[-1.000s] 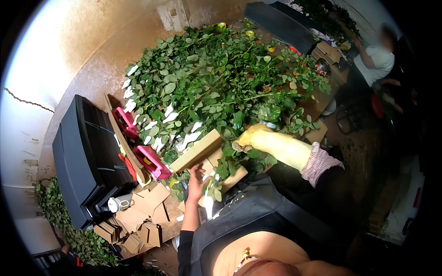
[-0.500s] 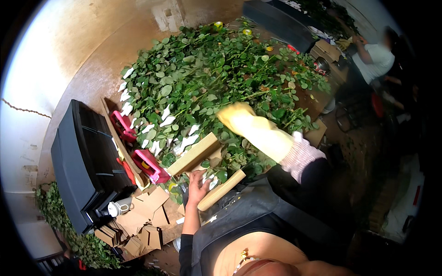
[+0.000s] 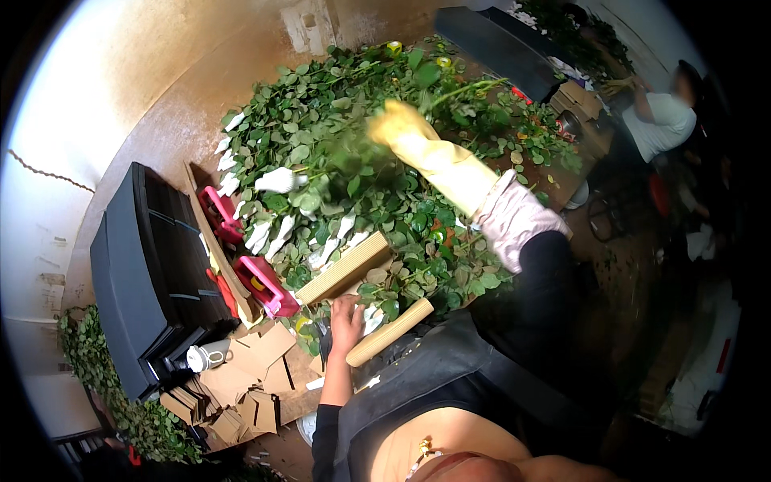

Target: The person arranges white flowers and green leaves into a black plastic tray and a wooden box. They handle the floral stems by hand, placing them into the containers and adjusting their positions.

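Note:
My right hand [image 3: 393, 127], in a long yellow rubber glove, is raised over the heap of leafy rose stems [image 3: 321, 112]. It is closed on a rose stem [image 3: 470, 88], which sticks out to the right with blurred leaves below the glove. A white-sleeved rose head [image 3: 281, 180] lies to the left, seemingly on the same stem. My bare left hand [image 3: 346, 323] rests low between two ridged tan bars [image 3: 347, 267], fingers apart and slightly bent. Beside it are white-sleeved rose heads [image 3: 372, 319] and leaves. Its fingertips are partly hidden.
At the left stand stacked black trays [image 3: 136, 281], two pink plastic holders [image 3: 265, 287], red-handled cutters [image 3: 223, 291], a white cup [image 3: 207, 357] and cardboard pieces [image 3: 257, 353]. Yellow tape rolls [image 3: 394, 47] lie at the back. A co-worker [image 3: 660, 120] stands at far right.
My right hand has moved slightly up and left, and a leafy stem now shows in it. A large white-sleeved head has appeared at the heap's left. My left hand has barely moved.

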A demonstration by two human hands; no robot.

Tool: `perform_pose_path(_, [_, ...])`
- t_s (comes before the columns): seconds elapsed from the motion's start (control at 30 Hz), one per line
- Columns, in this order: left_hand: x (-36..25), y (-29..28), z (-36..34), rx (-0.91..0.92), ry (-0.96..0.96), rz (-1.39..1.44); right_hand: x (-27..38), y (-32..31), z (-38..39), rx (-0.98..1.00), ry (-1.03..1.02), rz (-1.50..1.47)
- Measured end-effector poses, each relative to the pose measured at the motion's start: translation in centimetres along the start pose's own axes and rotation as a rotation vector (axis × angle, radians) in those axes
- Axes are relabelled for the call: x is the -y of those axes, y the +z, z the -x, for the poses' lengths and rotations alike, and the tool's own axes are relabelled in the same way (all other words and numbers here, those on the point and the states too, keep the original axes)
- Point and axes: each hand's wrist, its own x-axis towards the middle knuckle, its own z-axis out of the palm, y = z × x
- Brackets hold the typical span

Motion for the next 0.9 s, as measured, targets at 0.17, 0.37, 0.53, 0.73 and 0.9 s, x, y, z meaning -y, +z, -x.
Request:
perform_pose_path(0.17, [0.1, 0.1, -0.1, 0.007, -0.072, 0.096, 1.0, -6.6, 3.5, -0.133, 0.106, -0.236])
perform_pose_path(0.37, [0.1, 0.0, -0.2, 0.005, -0.062, 0.145, 5.3, -10.4, 6.1, -0.015, 0.225, -0.021])
perform_pose_path(0.53, [0.2, -0.2, -0.1, 0.039, -0.118, 0.175, 7.0, -7.6, 2.7, 0.108, 0.358, -0.169])
perform_pose_path(0.73, [0.3, -0.9, 0.0, 0.052, -0.054, 0.205, 9.1, -6.7, -3.8, 0.19, 0.677, -0.289])
perform_pose_path(0.9, [0.5, 0.7, 0.1, -0.071, -0.059, 0.17, 9.0, -6.9, -4.0, -0.19, -0.002, 0.297])
